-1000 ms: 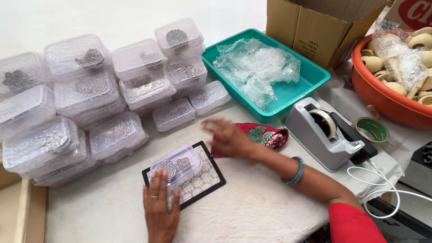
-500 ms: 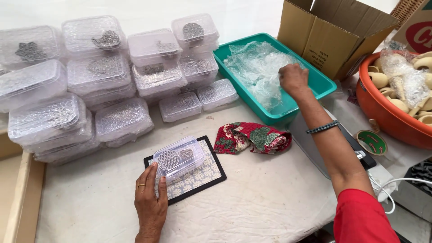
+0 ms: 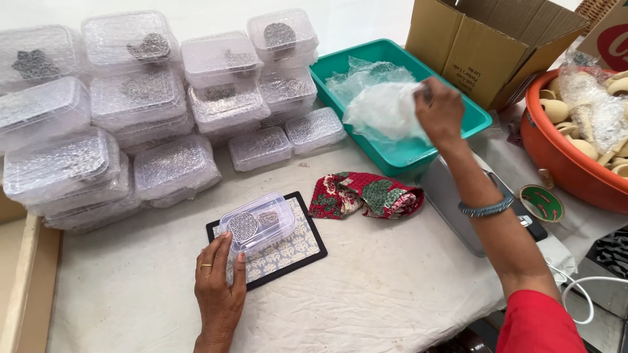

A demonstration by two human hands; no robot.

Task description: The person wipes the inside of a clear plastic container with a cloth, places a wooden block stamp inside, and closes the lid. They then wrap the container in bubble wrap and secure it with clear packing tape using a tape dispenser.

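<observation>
My left hand (image 3: 218, 288) rests flat on the table with its fingertips against a small clear plastic box (image 3: 257, 221) that holds round metal pieces. The box stands on a black-edged patterned mat (image 3: 290, 252). My right hand (image 3: 439, 108) is raised over the teal tray (image 3: 471, 108) and pinches a sheet of bubble wrap (image 3: 384, 112) that hangs from its fingers. More bubble wrap (image 3: 356, 73) lies in the tray.
Several bubble-wrapped boxes (image 3: 137, 124) are stacked at the back left. A folded red patterned cloth (image 3: 366, 195) lies beside the mat. A grey tape dispenser (image 3: 458, 209), a tape roll (image 3: 540, 202), an orange tub of wooden pieces (image 3: 575, 131) and a cardboard carton (image 3: 484, 46) stand on the right.
My right hand went from near the cloth to the teal tray, took hold of a bubble wrap sheet and lifted it. My left hand stayed at the clear box.
</observation>
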